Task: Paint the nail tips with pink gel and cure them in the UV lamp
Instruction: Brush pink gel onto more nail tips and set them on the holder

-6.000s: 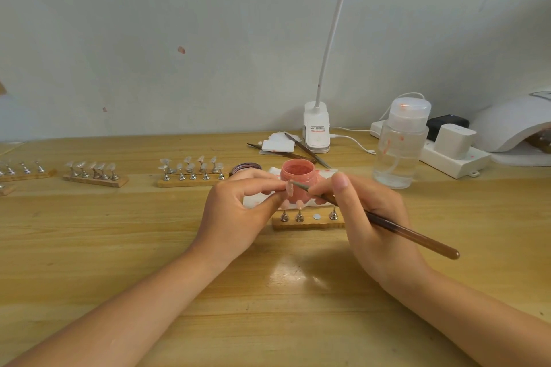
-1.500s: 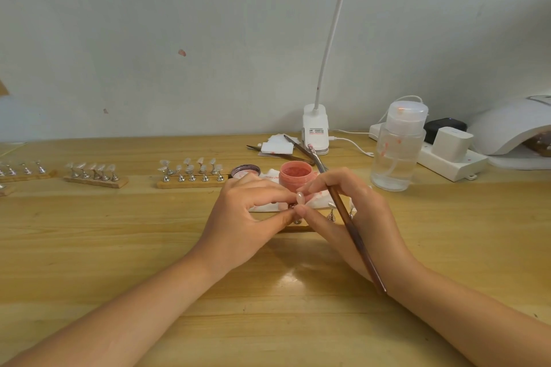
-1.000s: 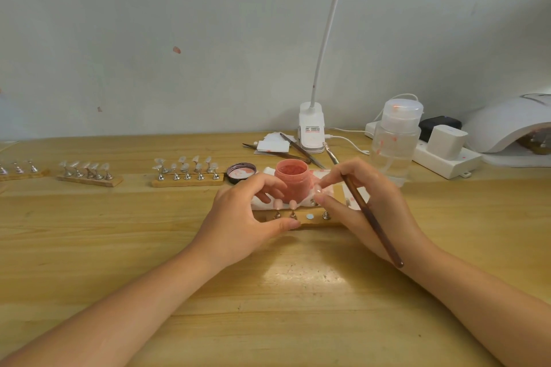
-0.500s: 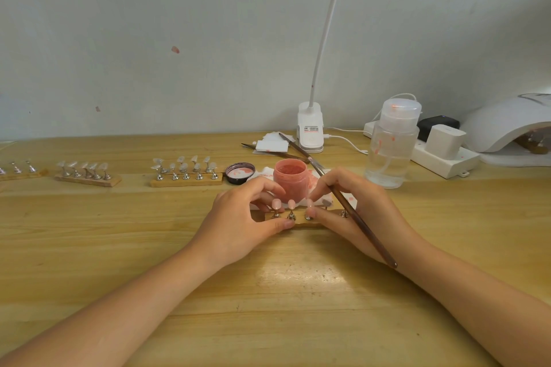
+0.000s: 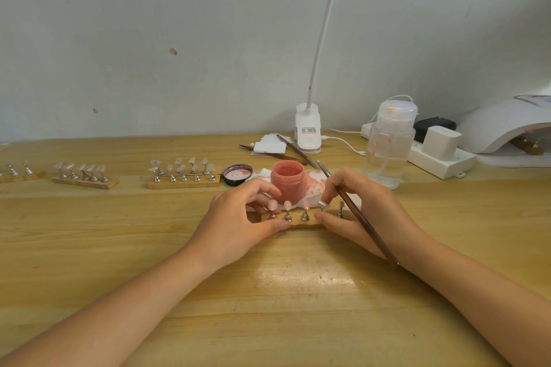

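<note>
Hands meet at a small wooden stand (image 5: 293, 222) of pink nail tips (image 5: 287, 205) on the table (image 5: 268, 292), just in front of the open pink gel jar (image 5: 287, 180). The left hand (image 5: 238, 223) pinches the stand's left end with thumb and curled fingers. The right hand (image 5: 366, 211) holds a brown brush (image 5: 362, 222) and pinches a silver peg (image 5: 322, 204) over the stand, and the white UV lamp (image 5: 504, 125) sits far right.

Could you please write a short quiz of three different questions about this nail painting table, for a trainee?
1. True or false: the pink gel jar is open.
2. Which hand holds the brush? A left, B right
3. Fill in: the UV lamp stands at the far ____ of the table.

Key: 1 true; 2 B, the right hand; 3 right.
</note>
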A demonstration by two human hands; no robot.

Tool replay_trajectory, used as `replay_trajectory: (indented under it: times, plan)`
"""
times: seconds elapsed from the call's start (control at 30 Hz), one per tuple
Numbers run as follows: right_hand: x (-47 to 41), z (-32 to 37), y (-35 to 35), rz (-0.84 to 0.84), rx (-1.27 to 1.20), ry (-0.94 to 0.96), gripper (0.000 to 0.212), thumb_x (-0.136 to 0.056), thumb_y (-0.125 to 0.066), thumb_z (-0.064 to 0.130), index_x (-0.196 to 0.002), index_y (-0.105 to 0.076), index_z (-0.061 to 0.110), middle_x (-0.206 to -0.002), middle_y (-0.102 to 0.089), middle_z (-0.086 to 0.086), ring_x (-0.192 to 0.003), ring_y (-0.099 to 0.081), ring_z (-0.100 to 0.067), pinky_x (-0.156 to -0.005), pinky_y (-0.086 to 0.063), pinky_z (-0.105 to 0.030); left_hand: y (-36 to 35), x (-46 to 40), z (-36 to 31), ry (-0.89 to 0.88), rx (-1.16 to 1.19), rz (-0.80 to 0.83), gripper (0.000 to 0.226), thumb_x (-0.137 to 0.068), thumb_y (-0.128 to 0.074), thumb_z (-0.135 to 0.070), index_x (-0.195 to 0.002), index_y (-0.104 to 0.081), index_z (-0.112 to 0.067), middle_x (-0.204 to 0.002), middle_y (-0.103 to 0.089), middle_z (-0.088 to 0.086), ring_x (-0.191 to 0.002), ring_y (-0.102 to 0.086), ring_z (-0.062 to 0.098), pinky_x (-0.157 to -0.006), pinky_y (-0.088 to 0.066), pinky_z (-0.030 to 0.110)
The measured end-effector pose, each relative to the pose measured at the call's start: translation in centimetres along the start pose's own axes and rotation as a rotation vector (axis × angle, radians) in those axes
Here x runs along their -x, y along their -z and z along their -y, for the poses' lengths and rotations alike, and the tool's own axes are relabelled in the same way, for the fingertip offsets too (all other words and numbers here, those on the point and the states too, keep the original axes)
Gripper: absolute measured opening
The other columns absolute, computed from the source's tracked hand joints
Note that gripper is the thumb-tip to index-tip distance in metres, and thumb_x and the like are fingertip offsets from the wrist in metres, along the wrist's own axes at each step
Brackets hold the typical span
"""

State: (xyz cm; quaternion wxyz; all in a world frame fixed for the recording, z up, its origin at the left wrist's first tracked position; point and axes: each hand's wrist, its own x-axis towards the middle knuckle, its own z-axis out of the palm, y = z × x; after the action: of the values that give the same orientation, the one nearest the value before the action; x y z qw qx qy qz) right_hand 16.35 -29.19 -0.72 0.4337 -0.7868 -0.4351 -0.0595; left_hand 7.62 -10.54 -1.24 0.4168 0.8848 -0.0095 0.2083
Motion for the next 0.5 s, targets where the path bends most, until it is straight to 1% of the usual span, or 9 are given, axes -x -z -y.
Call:
replay_trajectory:
  times: [0.1,0.23,0.33,0.43,0.5]
  plan:
    - [-0.1,-0.25,-0.13,0.002,-0.044,-0.003,0.021,-0.074,-0.075,0.01,-0.081,-0.058,0.021,-0.079,-0.06,0.005,-0.069,-0.05,0.0,-0.07,-0.044,-0.021,-0.01,-0.01,0.11,0.006,0.001,0.002,0.036,-0.062,-0.081,-0.025,-0.088,-0.057,-0.034,-0.078,-0.065,-0.021,-0.082,-0.06,-0.004,-0.075,-0.04,0.003]
    - [-0.14,-0.54,-0.19,-0.014,-0.042,-0.014,0.021,-0.077,-0.073,0.01,-0.08,-0.056,0.023,-0.081,-0.063,0.003,-0.07,-0.052,0.0,-0.071,-0.044,-0.019,0.03,-0.03,0.16,0.002,0.011,0.012,0.035,-0.063,-0.08,-0.024,-0.089,-0.059,-0.032,-0.081,-0.068,-0.011,-0.083,-0.06,-0.002,-0.077,-0.042,0.006]
    - [0.14,-0.62,-0.23,-0.095,0.043,0.016,0.026,-0.075,-0.074,0.012,-0.078,-0.051,0.025,-0.077,-0.062,0.007,-0.078,-0.056,-0.002,-0.072,-0.042,-0.014,0.08,-0.01,0.08,0.007,0.021,0.024,0.034,-0.064,-0.08,-0.022,-0.089,-0.059,-0.032,-0.084,-0.068,-0.008,-0.082,-0.06,-0.002,-0.077,-0.043,0.007]
    - [0.28,-0.49,-0.28,-0.163,0.048,0.009,0.027,-0.076,-0.073,0.012,-0.078,-0.05,0.026,-0.073,-0.059,0.01,-0.077,-0.057,-0.002,-0.07,-0.043,-0.013,0.08,-0.02,0.03,0.012,0.026,0.03,0.034,-0.064,-0.08,-0.021,-0.089,-0.059,-0.031,-0.083,-0.067,-0.006,-0.08,-0.059,-0.003,-0.076,-0.043,0.007]
    - [0.29,-0.26,-0.39,-0.196,0.035,0.011,0.027,-0.077,-0.072,0.012,-0.079,-0.05,0.026,-0.074,-0.059,0.011,-0.076,-0.058,0.0,-0.068,-0.044,-0.008,0.09,-0.01,-0.03,0.012,0.008,0.029,0.034,-0.065,-0.08,-0.023,-0.089,-0.058,-0.032,-0.082,-0.067,-0.008,-0.08,-0.059,-0.003,-0.078,-0.044,0.008]
